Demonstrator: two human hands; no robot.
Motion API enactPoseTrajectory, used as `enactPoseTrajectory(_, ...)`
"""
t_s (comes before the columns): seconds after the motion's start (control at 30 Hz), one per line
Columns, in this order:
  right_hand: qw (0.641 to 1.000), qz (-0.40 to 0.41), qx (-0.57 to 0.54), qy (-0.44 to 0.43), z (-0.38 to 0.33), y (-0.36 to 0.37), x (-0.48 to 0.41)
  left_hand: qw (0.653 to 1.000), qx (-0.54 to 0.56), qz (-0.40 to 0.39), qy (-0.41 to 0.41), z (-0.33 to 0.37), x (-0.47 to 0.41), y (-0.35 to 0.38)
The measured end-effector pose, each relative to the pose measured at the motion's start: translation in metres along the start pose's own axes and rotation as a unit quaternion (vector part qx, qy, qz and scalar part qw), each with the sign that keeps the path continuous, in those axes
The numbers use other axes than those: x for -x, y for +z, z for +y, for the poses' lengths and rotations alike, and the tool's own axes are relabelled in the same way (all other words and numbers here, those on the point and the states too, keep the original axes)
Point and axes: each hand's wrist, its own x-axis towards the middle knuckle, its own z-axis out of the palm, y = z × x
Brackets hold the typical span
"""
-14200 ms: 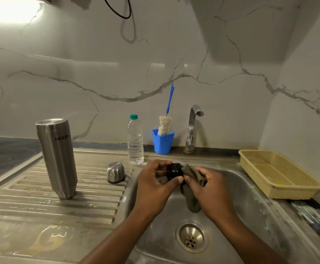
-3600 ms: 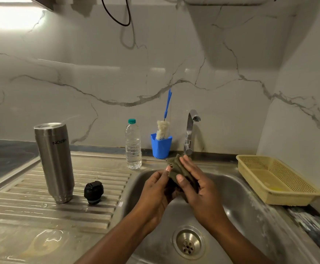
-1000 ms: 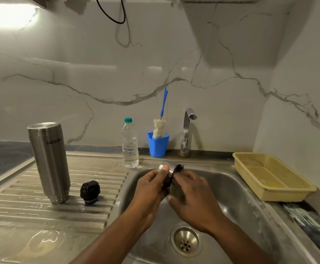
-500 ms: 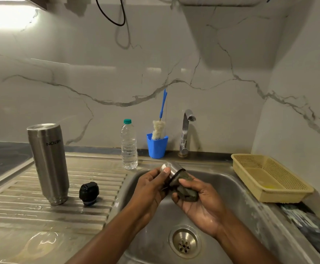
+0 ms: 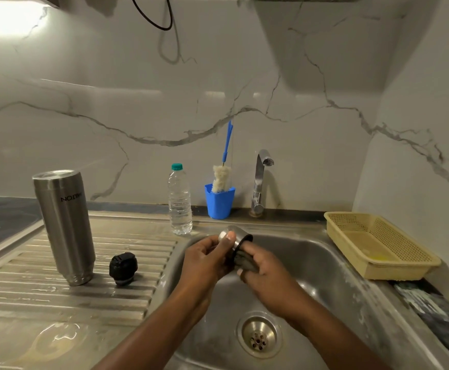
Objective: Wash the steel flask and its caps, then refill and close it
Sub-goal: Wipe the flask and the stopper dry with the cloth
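1. Head view: steel flask stands inverted on the worktop at 9 o'clock; probably rigid, slick when wet, best held mid-body.
2. Black cap lies just beside it.
3. Left hand: grip clamped on the steel cap over the sink.
4. Right hand: grip pinching a cloth against it.

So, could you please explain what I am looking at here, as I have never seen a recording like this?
There is no machine: a person wears one camera on the head, looking down at both hands over a sink. The left hand holds a steel cap; the right hand grips a dark scrub pad against its open end. On the ribbed drainboard stand the steel flask, lettering upside down, and a black inner cap. Behind are a water bottle, a blue cup with a bottle brush, the tap, and a yellow basket on the right.
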Motion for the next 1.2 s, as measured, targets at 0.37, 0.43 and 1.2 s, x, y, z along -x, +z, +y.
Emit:
enactPoseTrajectory(0.37, 0.998, 0.051, -0.026, 0.007, -0.002, -0.008, -0.001, 1.000, 0.000, -0.018, 0.011, 0.003, -0.011, -0.008)
enactPoseTrajectory(0.43, 0.949, 0.056, 0.280, -0.134, 0.012, -0.010, -0.006, 0.999, -0.039, 0.004, 0.018, 0.005, -0.008, -0.006)
enactPoseTrajectory(1.2, 0.949, 0.053, 0.270, -0.156, 0.009, 0.002, -0.004, 0.998, -0.048, -0.034, 0.026, 0.011, 0.003, 0.001)
